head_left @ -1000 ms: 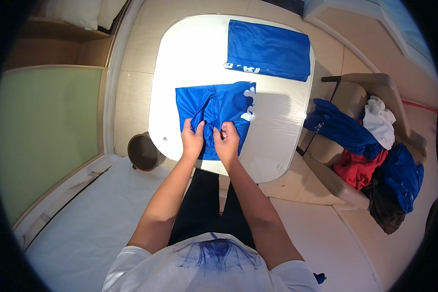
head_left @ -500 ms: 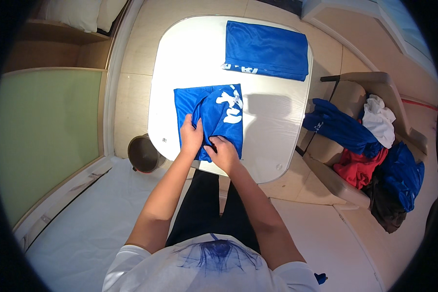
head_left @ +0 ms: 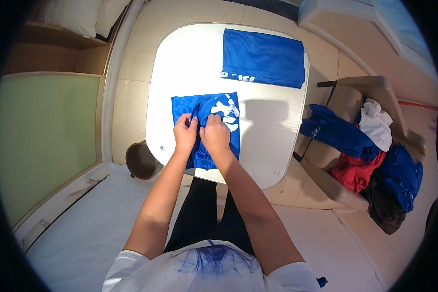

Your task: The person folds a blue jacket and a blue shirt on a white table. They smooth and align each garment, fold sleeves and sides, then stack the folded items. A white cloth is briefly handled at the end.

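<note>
A blue jersey (head_left: 204,103) with white printing lies partly folded at the near side of the white table. Its middle is bunched into a raised ridge of fabric. My left hand (head_left: 185,136) pinches the left side of that ridge, thumb against fingers. Close beside it, my right hand (head_left: 215,136) has its fingers curled over the cloth and grips it; the fingertips are partly hidden in the fabric. Farther back on the right lies a second blue garment (head_left: 263,57), folded into a flat rectangle with a strip of white print along its near edge.
The white table (head_left: 180,58) has rounded corners. To its right, a beige armchair (head_left: 348,100) holds loose blue, white, red and dark clothes. A dark bin (head_left: 142,160) stands on the floor by the table's near left corner. Shelving with a pale green panel (head_left: 48,141) lines the left.
My right hand has moved up the jersey, away from its near edge, to the bunched ridge beside my left hand. My left hand has shifted slightly and now pinches the fabric.
</note>
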A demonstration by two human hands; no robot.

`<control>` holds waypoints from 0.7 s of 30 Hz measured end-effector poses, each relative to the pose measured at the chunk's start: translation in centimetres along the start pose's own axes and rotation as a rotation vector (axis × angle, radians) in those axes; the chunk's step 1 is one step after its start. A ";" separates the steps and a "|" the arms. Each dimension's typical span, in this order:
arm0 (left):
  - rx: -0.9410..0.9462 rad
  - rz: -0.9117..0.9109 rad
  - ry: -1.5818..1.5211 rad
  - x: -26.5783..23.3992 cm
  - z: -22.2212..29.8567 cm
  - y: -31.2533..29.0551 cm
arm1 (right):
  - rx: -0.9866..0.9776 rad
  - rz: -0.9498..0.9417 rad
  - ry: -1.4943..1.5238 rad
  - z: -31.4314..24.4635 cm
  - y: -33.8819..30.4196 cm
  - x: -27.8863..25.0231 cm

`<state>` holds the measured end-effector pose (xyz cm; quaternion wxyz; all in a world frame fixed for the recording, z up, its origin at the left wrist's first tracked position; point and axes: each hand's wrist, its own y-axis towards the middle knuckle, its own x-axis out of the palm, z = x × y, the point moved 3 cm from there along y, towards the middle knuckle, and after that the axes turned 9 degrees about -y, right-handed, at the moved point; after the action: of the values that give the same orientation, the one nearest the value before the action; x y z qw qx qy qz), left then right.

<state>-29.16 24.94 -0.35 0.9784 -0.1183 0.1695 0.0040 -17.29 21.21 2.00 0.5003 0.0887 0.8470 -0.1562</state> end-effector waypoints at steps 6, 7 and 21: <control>-0.017 -0.043 -0.058 0.5 -0.8 1.3 | 0.001 0.244 0.506 2.4 -0.2 1.1; -0.066 -0.058 -0.073 0.6 -0.3 1.4 | 0.073 0.157 0.722 2.7 -0.6 1.2; 0.255 -0.039 0.095 0.1 3.9 0.6 | -0.120 -0.027 0.636 0.8 -0.9 2.1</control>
<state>-27.75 26.39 3.07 0.9763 0.0034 0.2124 -0.0420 -17.96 20.04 0.02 0.2126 0.0920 0.9697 -0.0771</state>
